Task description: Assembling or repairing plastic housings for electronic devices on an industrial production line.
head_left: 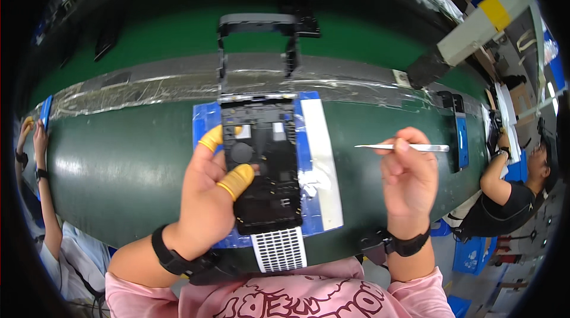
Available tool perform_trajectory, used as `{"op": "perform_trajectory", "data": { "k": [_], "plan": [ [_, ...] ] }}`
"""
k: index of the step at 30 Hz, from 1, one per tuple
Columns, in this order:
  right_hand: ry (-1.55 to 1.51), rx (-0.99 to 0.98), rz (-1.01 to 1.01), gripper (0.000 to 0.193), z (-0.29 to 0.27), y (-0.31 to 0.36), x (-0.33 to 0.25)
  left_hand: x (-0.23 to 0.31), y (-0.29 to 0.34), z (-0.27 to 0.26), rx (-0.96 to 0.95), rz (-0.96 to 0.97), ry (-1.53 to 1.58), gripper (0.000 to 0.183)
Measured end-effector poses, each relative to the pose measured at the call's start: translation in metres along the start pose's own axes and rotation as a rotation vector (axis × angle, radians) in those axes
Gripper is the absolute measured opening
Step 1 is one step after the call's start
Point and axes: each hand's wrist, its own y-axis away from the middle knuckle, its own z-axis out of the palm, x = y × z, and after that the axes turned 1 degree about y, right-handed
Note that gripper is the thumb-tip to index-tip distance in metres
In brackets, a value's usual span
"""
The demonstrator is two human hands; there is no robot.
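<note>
My left hand (pixel 211 199), with yellow finger cots on the thumb and a finger, grips the left side of a black device housing (pixel 270 169). Inside the housing are a round dark disc and two small pale pads. A black open frame (pixel 257 19) extends from its far end; whether the two are joined I cannot tell. Silver tweezers (pixel 423 147) are pinched in my right hand (pixel 409 178), their tip pointing left toward the housing, well apart from it. Beneath the housing lies a blue mat (pixel 205 117), and a white sheet of small black stickers (pixel 279 251) sticks out at the near edge.
A white strip (pixel 323 169) runs along the mat's right side. Farther right on the green table (pixel 130 169) lies a blue-and-black device part (pixel 461 140). Dark parts (pixel 107 42) rest on the green surface beyond the taped seam. Co-workers sit on both sides; a grey post (pixel 475 33) leans in.
</note>
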Motion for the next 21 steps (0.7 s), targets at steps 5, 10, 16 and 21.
{"op": "perform_trajectory", "data": {
  "k": [5, 10, 16, 21],
  "plan": [
    [-0.094, 0.048, 0.118, 0.013, -0.027, -0.004, 0.015, 0.041, -0.085, -0.024, 0.002, -0.056, -0.063, 0.029],
    [-0.125, 0.017, 0.162, 0.014, -0.028, -0.015, 0.021, 0.1, -0.213, -0.058, 0.375, 0.163, -0.988, 0.028],
    [-0.209, 0.005, 0.28, 0.013, -0.032, -0.02, 0.027, 0.082, -0.302, -0.031, 0.04, 0.498, -1.997, 0.035],
    [-0.181, -0.113, 0.197, 0.015, -0.034, -0.019, 0.026, 0.031, -0.314, 0.022, 0.077, 0.029, -1.813, 0.038]
  ]
}}
